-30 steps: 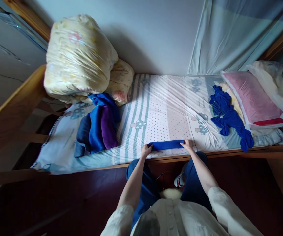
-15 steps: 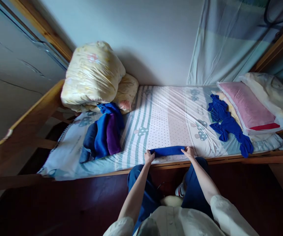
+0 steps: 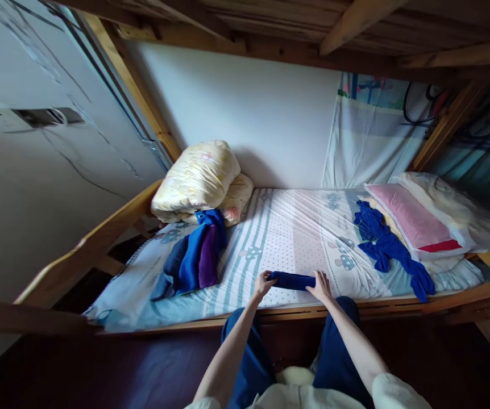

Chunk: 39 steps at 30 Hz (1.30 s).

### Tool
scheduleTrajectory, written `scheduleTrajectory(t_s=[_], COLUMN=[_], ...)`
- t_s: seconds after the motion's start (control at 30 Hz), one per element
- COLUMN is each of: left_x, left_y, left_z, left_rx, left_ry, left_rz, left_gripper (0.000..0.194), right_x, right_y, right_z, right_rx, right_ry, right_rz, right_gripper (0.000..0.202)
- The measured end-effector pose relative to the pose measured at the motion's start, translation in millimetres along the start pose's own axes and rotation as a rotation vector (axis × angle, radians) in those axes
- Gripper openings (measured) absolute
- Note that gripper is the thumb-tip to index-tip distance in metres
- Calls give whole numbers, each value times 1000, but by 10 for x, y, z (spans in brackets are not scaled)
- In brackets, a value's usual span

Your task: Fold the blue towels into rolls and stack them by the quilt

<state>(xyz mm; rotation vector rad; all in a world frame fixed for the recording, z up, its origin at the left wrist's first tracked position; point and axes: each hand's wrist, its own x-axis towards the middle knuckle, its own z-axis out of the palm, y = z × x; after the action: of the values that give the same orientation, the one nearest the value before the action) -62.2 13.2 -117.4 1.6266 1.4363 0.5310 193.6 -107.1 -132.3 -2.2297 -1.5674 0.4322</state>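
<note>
A dark blue cloth [image 3: 293,281], folded into a thick narrow strip, lies level near the front edge of the bed. My left hand [image 3: 264,285] is closed on its left end, fingers at the top corner. At the other end my right hand [image 3: 320,286] grips it between thumb and fingers. To the left, a dark navy folded cloth [image 3: 172,264], a bright blue one [image 3: 189,267] and a purple one [image 3: 209,258] lie side by side. Crumpled blue clothing [image 3: 379,236] sprawls on the right.
A patterned sheet [image 3: 279,227] covers the bunk bed. A bundled quilt [image 3: 198,176] rests on a pillow at the back left; a pink pillow [image 3: 411,218] in clear wrapping is at right. Wooden slats [image 3: 279,34] hang overhead, and a wooden rail [image 3: 83,244] borders the left end.
My view has tilted up, bringing the upper bunk into sight. The blue strip between my hands looks shorter and thicker, and my hands are closer together.
</note>
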Motion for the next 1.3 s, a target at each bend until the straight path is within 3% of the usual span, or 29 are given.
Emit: scheduleTrajectory(t_s=[0.13, 0.2, 0.3, 0.4, 0.57, 0.73, 0.87, 1.03, 1.17, 1.3], left_x=[-96, -158, -252, -322, -358, -393, -397, -176, 115, 316], left_y=[391, 571, 759, 785, 409, -264, -649, -760, -755, -834], left_z=[-54, -107, -228, -386, -650, -784, -804, -868, -1024, -1213], left_rx=[-46, -61, -79, -150, -399, -459, -395, -387, -387, -390], left_ry=[13, 17, 22, 72, 244, 176, 220, 344, 424, 476], left_rz=[137, 250, 419, 458, 351, 189, 128, -12, -122, -115], left_gripper=[30, 32, 33, 33, 51, 66, 78, 81, 63, 51], right_x=[172, 231, 267, 272, 311, 402, 483, 656, 865, 1014], right_y=[-617, -919, -1324, -1663, -2143, -2613, -2986, -3382, -3618, -3797], right_z=[-198, -259, -303, -325, -352, -215, 24, 284, 412, 515], right_rx=[121, 226, 442, 627, 720, 776, 818, 837, 819, 819], right_ry=[26, 32, 20, 17, 21, -13, -75, -134, -153, -176], right_rz=[-202, -266, -327, -337, -326, -396, -373, -358, -383, -370], right_gripper=[87, 92, 74, 40, 11, 28, 36, 40, 42, 43])
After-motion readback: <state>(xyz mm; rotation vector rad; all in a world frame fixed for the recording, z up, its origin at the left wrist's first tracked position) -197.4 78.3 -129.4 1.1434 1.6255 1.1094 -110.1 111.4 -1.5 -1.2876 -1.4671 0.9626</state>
